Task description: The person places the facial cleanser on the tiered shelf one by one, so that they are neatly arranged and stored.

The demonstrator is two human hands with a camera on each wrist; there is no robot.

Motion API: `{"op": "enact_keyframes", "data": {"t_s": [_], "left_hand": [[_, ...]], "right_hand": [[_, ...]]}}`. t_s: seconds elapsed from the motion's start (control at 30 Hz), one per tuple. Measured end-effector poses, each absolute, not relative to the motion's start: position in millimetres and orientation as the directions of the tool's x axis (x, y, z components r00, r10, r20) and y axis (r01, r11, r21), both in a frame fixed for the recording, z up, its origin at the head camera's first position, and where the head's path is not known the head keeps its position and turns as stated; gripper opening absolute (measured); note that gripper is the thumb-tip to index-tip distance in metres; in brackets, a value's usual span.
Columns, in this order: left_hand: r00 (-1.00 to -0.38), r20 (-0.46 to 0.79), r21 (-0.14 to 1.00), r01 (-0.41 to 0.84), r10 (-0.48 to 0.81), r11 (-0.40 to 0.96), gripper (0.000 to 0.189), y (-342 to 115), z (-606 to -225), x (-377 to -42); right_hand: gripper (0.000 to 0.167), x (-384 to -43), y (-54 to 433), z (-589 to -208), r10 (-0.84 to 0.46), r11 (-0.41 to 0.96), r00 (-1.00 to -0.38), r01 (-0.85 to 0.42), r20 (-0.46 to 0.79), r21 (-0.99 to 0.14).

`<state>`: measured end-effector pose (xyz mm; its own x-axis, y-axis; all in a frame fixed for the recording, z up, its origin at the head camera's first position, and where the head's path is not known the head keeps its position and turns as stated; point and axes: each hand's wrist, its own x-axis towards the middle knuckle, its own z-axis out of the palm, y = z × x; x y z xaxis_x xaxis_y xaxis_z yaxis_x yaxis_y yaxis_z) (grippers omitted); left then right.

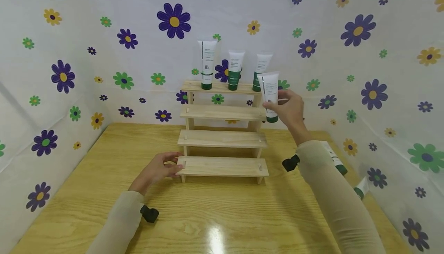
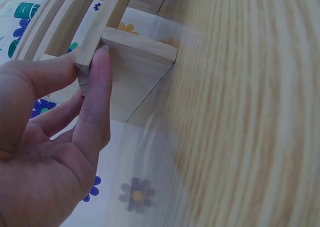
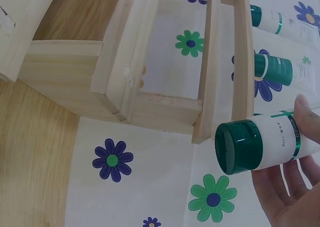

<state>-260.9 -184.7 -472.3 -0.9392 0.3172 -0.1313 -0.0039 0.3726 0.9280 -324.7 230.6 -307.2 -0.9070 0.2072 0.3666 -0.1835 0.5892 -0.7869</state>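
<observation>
A wooden tiered display rack (image 1: 222, 138) stands on the table. My left hand (image 1: 160, 169) pinches the left end of its lowest shelf between thumb and fingers, as the left wrist view (image 2: 55, 142) also shows. With my right hand (image 1: 290, 109) I hold a white squeeze tube (image 1: 269, 88) with a green cap, upright and slightly tilted, beside the rack's upper right end. In the right wrist view its green cap (image 3: 237, 147) points toward the rack. Along the top shelf stand a tall white tube (image 1: 207, 63) and two white-and-green tubes (image 1: 234, 69), the right one partly hidden by the held tube.
Two more tubes lie on the table at the right, one tube (image 1: 336, 159) behind my right sleeve and another tube (image 1: 362, 188) by the wall. Flower-printed white sheets (image 1: 145, 53) surround the wooden table (image 1: 194, 215) at the back and sides.
</observation>
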Motion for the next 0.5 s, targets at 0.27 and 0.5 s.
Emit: {"op": "enact_keyframes", "data": {"t_s": [0.27,0.5], "left_hand": [[-0.938,-0.116,0.931,0.012,0.327,0.364,0.058,-185.8,-473.6,-261.9],[-0.933,-0.107,0.937,0.02,0.342,0.348,0.058,-186.3,-474.6,-262.7]], "right_hand": [[0.059,-322.1,223.5,-300.2,0.221,0.533,-0.911,-0.187,0.349,-0.825],[0.06,-321.2,214.3,-299.2,0.229,0.474,-0.919,-0.184,0.321,-0.861]]}}
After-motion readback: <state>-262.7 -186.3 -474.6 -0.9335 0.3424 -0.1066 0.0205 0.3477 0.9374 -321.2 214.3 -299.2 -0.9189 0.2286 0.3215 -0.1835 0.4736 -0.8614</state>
